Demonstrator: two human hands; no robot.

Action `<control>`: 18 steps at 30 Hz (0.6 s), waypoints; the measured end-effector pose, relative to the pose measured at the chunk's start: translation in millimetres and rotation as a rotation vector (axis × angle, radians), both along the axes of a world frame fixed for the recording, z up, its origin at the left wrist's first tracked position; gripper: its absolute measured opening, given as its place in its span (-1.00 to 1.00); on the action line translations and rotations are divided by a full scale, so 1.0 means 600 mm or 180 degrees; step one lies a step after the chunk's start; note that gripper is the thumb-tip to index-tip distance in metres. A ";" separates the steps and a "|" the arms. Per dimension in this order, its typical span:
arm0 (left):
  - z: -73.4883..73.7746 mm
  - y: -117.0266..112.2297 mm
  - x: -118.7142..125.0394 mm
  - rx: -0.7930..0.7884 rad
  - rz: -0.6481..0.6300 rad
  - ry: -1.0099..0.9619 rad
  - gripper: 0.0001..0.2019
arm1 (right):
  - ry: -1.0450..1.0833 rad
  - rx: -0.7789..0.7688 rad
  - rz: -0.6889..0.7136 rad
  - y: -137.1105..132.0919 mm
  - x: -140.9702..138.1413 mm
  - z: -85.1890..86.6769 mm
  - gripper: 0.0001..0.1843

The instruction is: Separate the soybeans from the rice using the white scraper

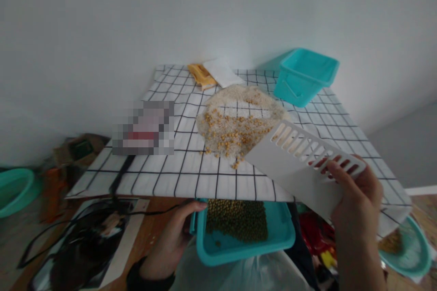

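Observation:
My right hand grips a white slotted plastic panel and holds it tilted over the table, its far edge near a pile of rice mixed with yellow beans. My left hand holds the left rim of a teal tray with its fingers curled round it. The tray sits just below the table's front edge and contains a heap of beans.
The table wears a white cloth with a black grid. A second teal bin stands at the back right, packets at the back. A teal bowl is low on the right, another on the left, with cables on the floor.

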State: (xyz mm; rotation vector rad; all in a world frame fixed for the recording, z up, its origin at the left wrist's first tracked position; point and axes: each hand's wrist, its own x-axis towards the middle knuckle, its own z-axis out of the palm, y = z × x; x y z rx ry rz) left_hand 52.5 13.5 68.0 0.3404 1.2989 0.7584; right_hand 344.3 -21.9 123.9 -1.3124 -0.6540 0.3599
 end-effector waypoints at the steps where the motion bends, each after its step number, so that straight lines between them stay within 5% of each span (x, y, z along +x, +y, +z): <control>1: -0.002 -0.001 -0.002 0.0045 -0.0005 0.0008 -0.91 | -0.0055 -0.0020 0.0023 0.001 -0.001 0.000 -0.78; 18: -0.008 -0.001 -0.005 -0.0025 -0.0020 -0.0177 -0.93 | -0.0120 -0.0198 0.0227 0.007 0.001 -0.004 -0.74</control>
